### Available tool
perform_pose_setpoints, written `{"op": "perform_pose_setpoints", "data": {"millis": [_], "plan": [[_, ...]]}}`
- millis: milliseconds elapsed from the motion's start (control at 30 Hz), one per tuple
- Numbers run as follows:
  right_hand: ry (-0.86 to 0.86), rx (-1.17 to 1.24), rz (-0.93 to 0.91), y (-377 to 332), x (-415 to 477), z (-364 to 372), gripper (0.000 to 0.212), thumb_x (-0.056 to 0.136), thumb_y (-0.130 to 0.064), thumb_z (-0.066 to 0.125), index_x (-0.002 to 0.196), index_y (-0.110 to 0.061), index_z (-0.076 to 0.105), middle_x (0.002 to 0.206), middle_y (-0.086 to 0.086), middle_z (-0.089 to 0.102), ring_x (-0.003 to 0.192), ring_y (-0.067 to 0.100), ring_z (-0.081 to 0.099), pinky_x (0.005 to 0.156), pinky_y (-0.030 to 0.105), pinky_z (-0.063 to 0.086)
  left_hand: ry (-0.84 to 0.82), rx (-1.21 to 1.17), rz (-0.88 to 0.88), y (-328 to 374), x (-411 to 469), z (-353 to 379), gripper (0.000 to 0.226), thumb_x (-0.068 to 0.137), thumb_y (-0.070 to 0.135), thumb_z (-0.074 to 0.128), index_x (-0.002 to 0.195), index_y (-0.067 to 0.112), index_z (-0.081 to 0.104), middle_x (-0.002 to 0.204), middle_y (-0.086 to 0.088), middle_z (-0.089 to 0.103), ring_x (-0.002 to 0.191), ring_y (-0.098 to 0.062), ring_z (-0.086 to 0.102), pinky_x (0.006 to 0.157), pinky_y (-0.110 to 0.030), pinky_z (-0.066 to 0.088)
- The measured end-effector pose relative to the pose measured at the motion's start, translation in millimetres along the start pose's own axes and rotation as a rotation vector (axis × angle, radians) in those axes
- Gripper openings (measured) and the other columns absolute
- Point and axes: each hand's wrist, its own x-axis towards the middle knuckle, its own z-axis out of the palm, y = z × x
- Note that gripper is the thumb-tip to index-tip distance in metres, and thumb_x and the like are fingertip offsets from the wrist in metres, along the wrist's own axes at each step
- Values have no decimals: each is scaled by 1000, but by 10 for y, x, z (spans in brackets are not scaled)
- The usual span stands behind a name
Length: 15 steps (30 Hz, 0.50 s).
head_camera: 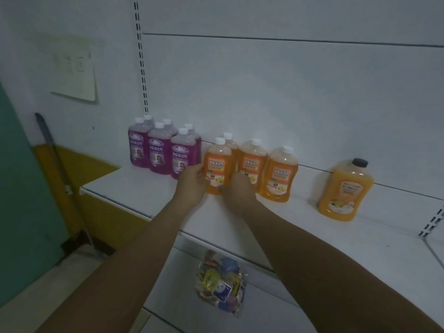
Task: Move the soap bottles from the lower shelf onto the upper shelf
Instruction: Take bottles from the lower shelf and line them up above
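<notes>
On the upper white shelf (134,188) stand several purple soap bottles (157,152) at the left and several orange soap bottles (278,179) in the middle. The front left orange bottle (217,164) stands on the shelf between both hands. My left hand (192,186) holds its left side with the thumb on the label. My right hand (237,191) grips its lower right side with curled fingers. A larger orange bottle with a dark cap (344,191) stands apart at the right.
A clear bag of coloured packets (222,283) lies on the lower shelf (177,296) below my arms. A broom handle (60,169) leans against the wall at the left. A white back panel rises behind the bottles.
</notes>
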Motion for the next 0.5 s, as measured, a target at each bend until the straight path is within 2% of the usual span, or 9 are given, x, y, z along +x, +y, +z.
{"op": "perform_pose_setpoints", "data": {"millis": [167,267,333,367,433,467,500], "plan": [[54,19,-10,24,32,27,4,95,-21,68,93,-18,70,83,-2,70,76,15,69,76,31,61,-58,0,-10,-105,122,24,39,91,-9,63,125,9,66,107,6,71,90,7,66,80,-7,53],[64,51,-1,-14,-2,10,8,96,-23,68,93,-16,70,83,-1,70,75,14,68,71,28,54,-71,-18,-13,-120,125,4,40,94,-6,62,131,10,64,120,2,70,105,-1,66,98,-27,57],[33,50,22,-74,-70,-41,19,94,-28,70,98,-9,69,87,0,68,77,15,65,72,30,49,-67,-2,1,-40,75,-7,33,95,1,64,126,14,66,119,2,71,104,-7,67,97,-36,58],[8,24,46,-119,-141,-86,26,91,-30,72,103,-7,67,91,3,67,82,18,65,73,31,49,-56,22,17,36,24,-24,26,96,5,66,118,17,67,114,2,72,100,-9,68,92,-33,59],[-30,-26,18,-201,-351,-231,35,90,-28,75,114,-6,65,107,10,69,99,26,67,80,31,50,11,76,76,211,-114,-85,17,95,7,67,104,21,64,104,3,70,93,-9,68,78,-15,54],[-36,-34,-42,-226,-505,-321,36,91,-25,75,120,-7,63,116,11,68,108,27,65,84,28,47,50,95,118,291,-197,-122,19,95,6,67,104,21,61,104,2,67,91,-3,66,74,-9,50],[-37,-37,-92,-234,-701,-431,40,92,-24,74,127,-9,61,124,9,66,115,24,62,88,25,43,75,115,157,374,-299,-154,21,95,7,68,109,20,61,107,2,65,93,1,64,78,-11,50]]}}
